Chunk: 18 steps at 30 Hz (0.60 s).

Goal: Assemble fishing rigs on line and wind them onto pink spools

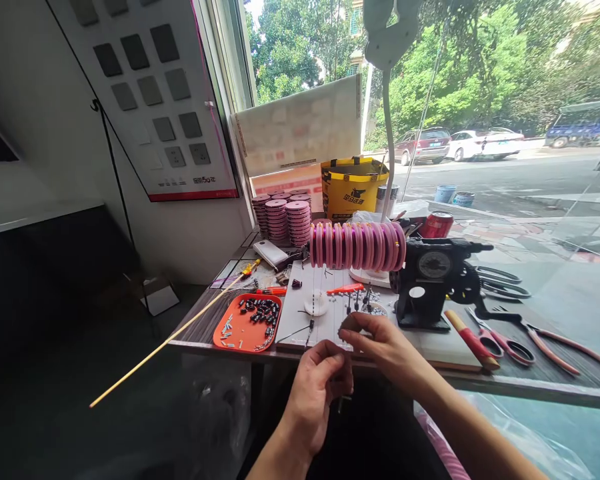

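Person seated at the bench, both bare hands working just in front of the table's near edge. Left hand [320,387] is curling inward, thumb pressing against bent fingers. A thin pale piece [346,399] is poking out just below those fingers; the grip on it is staying hidden. Right hand [373,333] is hovering just beyond and to the right, thumb and forefinger tips pressing together; cannot tell what, if anything, lies between them. Beyond the hands, a white board [293,313] is lying flat, a black fitting [311,325] hanging over it on a fine line. Pink spools [357,245] are sitting in a row beside a black winder [430,273]. Left of the board, an orange tray [220,339] is holding small black parts [263,313].
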Tool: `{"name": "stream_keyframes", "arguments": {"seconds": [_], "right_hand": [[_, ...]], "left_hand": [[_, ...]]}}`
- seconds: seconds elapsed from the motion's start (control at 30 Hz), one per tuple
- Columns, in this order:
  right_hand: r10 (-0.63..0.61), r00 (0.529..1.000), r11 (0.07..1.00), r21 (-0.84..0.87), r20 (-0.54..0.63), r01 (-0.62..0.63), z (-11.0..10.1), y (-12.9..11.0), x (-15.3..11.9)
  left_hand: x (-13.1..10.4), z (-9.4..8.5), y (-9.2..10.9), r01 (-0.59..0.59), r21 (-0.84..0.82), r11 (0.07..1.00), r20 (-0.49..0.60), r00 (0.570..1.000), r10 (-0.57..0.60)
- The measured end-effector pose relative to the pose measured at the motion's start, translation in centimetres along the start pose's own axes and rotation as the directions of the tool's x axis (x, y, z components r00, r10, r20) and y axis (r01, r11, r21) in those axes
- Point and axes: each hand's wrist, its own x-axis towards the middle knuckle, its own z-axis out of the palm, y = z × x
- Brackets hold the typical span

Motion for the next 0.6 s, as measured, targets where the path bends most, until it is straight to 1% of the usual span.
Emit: {"name": "stream_keyframes", "arguments": {"seconds": [0.07,0.13,0.27,0.37,0.47,0.53,0.6], "right_hand": [[-0.02,0.999,0.998,-0.055,-0.026,0.018,-0.1,-0.1,0.1],[-0.024,0.999,0.997,-0.07,-0.033,0.021,-0.3,-0.2,0.0],[-0.006,1.0,0.999,-0.035,0.0,0.006,-0.4,-0.3,-0.2],[0.001,1.0,1.0,0.022,0.02,-0.001,-0.3,-0.3,-0.7],[0.026,0.999,0.996,0.085,0.044,-0.03,0.7,0.5,-1.6],[0.082,0.994,0.983,0.16,0.07,-0.092,1.8,1.5,-2.5],[0.134,0.986,0.951,0.268,0.095,-0.155,2.8,2.7,-3.4]], "left_hand": [[-0.5,-0.5,-0.5,0.056,-0.006,0.998,0.011,0.998,-0.056],[-1.0,-1.2,-1.2,0.116,-0.03,0.993,0.026,0.993,-0.115],[-1.9,-2.4,-2.5,0.219,-0.091,0.972,0.078,0.974,-0.212],[-2.2,-2.8,-3.0,0.246,-0.139,0.959,0.08,0.968,-0.237],[-2.3,-2.8,-3.2,0.249,-0.184,0.951,0.094,0.967,-0.235],[-2.4,-2.7,-3.1,0.258,-0.203,0.945,0.104,0.965,-0.241],[-2.5,-2.5,-2.9,0.255,-0.213,0.943,0.105,0.966,-0.237]]}}
